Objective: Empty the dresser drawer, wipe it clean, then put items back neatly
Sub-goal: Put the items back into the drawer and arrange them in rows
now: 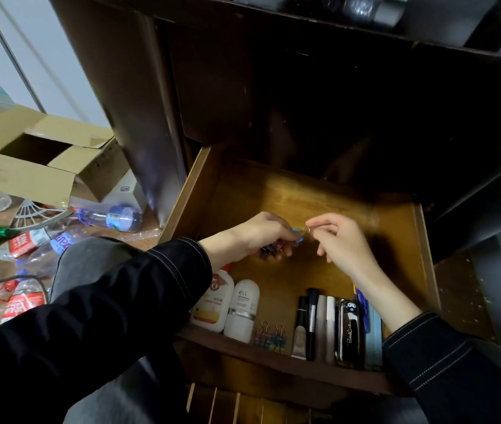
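Dresser drawer (319,203) sat pulled open, seemingly mid-restock, with 2 bottles (241,310) and tubes (322,325) lined along its front, while the left hand (252,237) gripped binder clips (296,237) and the right hand (338,243) pinched 1 clip's wire handle.

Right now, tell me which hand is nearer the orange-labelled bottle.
Left. The left hand is beyond the bottle, its wrist over the cap; the right hand is farther off toward the right side of the drawer.
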Tool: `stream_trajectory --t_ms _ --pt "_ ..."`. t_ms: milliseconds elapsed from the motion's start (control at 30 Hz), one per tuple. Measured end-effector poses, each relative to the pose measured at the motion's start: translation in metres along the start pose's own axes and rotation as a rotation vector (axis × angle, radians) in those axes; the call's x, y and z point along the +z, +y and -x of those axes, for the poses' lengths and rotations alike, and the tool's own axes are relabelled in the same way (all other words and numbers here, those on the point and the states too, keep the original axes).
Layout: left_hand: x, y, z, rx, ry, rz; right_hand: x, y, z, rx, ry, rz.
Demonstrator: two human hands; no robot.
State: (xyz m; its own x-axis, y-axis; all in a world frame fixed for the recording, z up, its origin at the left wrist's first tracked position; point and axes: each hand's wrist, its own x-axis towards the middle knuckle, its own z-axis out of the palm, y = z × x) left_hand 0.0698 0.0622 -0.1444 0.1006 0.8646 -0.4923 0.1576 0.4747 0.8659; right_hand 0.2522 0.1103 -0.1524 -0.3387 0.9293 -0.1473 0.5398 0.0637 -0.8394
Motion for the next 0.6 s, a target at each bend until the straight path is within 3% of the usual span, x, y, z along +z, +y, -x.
stream_trajectory --t_ms 200,333,500,600 --pt "0.000 -0.004 -0.003 0.014 0.042 -0.052 0.001 -0.005 0.005 -0.081 -0.037 0.009" --pt "-0.001 -0.006 -0.009 0.065 0.247 -0.171 -0.002 -0.004 0.002 -0.046 -0.026 0.048" --pt "-0.009 -0.007 -0.012 0.052 0.309 -0.102 0.019 -0.003 0.013 -0.060 -0.528 0.369" --pt "-0.008 -0.005 -0.011 0.035 0.293 -0.117 0.036 -0.003 0.023 -0.145 -0.718 0.447"
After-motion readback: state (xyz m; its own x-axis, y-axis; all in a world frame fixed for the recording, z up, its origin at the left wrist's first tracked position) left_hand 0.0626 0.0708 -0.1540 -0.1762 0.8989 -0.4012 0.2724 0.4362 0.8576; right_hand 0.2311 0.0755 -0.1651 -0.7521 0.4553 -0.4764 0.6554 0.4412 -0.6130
